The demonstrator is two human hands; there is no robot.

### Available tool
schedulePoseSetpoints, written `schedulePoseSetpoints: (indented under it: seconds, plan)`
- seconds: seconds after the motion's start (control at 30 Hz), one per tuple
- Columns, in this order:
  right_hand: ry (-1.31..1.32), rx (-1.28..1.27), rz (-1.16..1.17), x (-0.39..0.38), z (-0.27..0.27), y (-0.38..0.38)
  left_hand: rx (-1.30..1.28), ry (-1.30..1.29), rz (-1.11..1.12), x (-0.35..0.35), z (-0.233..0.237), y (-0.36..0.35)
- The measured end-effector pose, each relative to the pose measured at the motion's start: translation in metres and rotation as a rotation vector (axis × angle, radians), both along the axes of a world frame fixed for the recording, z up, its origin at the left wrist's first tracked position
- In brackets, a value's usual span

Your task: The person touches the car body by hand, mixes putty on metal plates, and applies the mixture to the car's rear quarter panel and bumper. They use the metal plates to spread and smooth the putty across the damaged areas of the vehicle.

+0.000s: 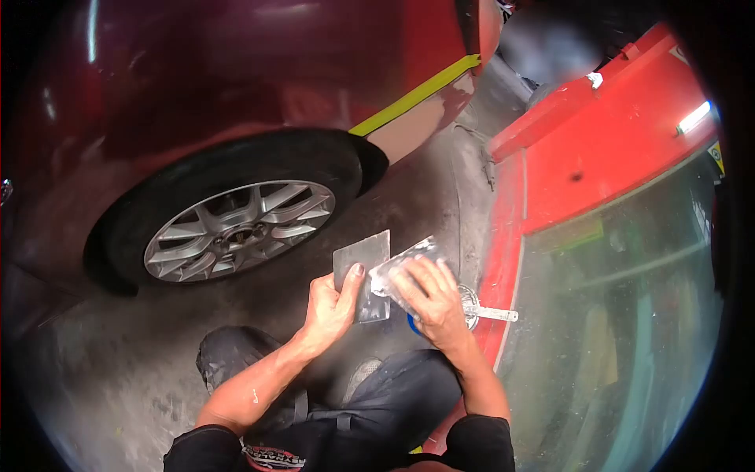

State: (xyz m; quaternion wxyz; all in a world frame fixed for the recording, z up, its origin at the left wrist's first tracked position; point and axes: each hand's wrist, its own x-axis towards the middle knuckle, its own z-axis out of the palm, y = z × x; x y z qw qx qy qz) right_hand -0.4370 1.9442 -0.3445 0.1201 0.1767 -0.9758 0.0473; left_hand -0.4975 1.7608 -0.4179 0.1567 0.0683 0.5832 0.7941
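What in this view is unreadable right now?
Head view only.
1. Tin: mostly under the right hand; contents hidden.
2. Blade in the right hand: lower half covered by that hand; coating too smeared to identify.
3. Plate in the left hand: lower part behind that hand and the blade.
4. Patch above the red ramp: blurred out.
5. Car: body cut off by the dark lens rim.

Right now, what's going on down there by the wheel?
A person crouches on the dusty floor beside a dark red car, close to its wheel. The left hand grips a flat grey plate. The right hand holds a smaller smeared spreader against its edge. A round tin with a blade across it sits just under the right hand.
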Motion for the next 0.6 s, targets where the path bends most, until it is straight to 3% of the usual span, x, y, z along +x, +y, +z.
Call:
schedulePoseSetpoints:
  seconds: [0.23,0.27,0.3,0.4,0.5,0.57,0.6]
  plan:
    - [-0.181,-0.025,0.125,0.030,-0.030,-0.023,-0.145,-0.017,0.116,-0.002,-0.009,-0.012]
    - [-0.222,-0.070,0.120,0.034,-0.030,-0.025,-0.072,0.043,0.235,-0.005,-0.012,-0.008]
    - [-0.252,-0.108,0.113,0.036,-0.032,-0.022,-0.229,-0.111,0.148,-0.011,-0.013,-0.020]
    - [-0.228,-0.268,0.051,0.034,-0.017,-0.017,0.274,-0.143,0.349,-0.024,0.012,-0.019]
    - [0.065,-0.608,0.017,0.024,0.014,-0.020,0.635,-0.427,0.066,-0.029,0.015,-0.026]
    - [0.052,-0.601,0.099,0.019,0.027,-0.024,0.771,-0.568,-0.076,-0.025,0.022,-0.019]
    - [0.016,-0.592,0.099,0.017,0.029,-0.037,0.715,-0.564,-0.120,-0.022,0.017,-0.015]
